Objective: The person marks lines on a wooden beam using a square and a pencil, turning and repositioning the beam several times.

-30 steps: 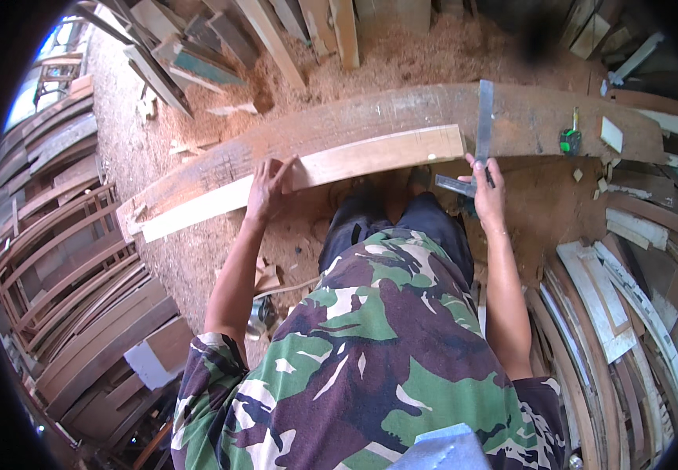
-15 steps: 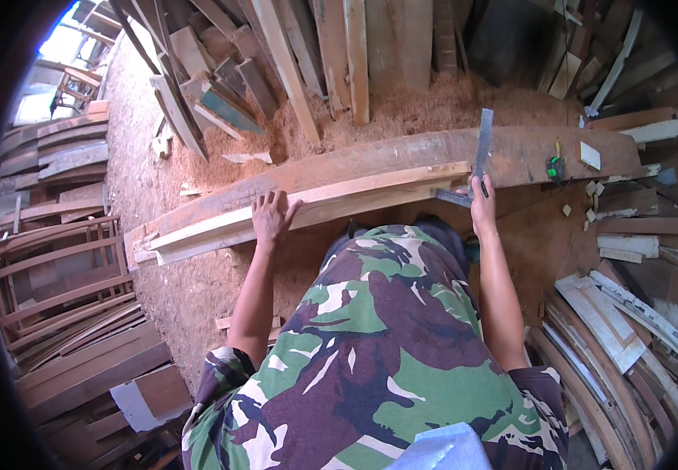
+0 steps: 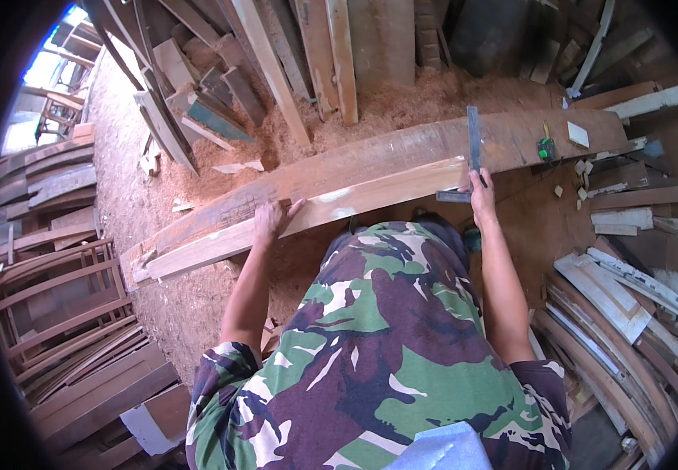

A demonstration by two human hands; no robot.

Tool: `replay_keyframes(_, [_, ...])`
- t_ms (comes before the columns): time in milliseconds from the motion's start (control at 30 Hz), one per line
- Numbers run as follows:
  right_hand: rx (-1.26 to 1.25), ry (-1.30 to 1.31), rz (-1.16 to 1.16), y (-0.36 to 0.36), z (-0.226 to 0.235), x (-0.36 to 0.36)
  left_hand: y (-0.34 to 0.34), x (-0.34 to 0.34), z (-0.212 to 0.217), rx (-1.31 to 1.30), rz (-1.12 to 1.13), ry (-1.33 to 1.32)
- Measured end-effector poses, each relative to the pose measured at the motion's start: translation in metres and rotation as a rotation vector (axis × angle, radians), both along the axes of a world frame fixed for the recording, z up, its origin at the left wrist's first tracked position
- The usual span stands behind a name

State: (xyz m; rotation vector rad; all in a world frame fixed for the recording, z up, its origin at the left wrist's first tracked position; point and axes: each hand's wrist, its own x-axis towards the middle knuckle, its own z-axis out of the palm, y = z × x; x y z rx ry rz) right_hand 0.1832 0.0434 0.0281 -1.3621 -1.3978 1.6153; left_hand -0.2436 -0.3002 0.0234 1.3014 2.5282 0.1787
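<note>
A long pale wooden beam (image 3: 390,188) lies slantwise along a workbench plank, one broad face up. My left hand (image 3: 272,221) is closed over the beam left of its middle, fingers on the far edge and thumb along the face. At the beam's right end, my right hand (image 3: 483,200) grips a metal carpenter's square (image 3: 473,137). One arm of the square points away from me; the other lies by the beam's near corner. A thin dark stick, perhaps a pencil, shows at the right fingers.
The beam rests on a wide, worn bench plank (image 3: 401,153). A green and black tape measure (image 3: 546,149) and a white rectangular piece (image 3: 578,135) sit at its right end. Boards lean beyond, over sawdust (image 3: 386,106). Wooden frames (image 3: 61,286) stand left; curved boards (image 3: 613,360) are stacked right.
The beam has turned over, so one broad face shows where two faces showed before. The square has swung more upright at the beam's end. My left hand's fingers have curled in.
</note>
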Motion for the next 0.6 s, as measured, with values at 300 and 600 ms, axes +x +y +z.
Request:
replay_keyframes(300, [-0.042, 0.045, -0.024, -0.008, -0.014, 0.000, 0.000, 0.021, 0.000, 0.118, 0.052, 0.253])
replay_keyframes(600, [0.068, -0.024, -0.123, -0.056, 0.016, -0.013, 0.059, 0.110, 0.034, 0.354, -0.275, -0.041])
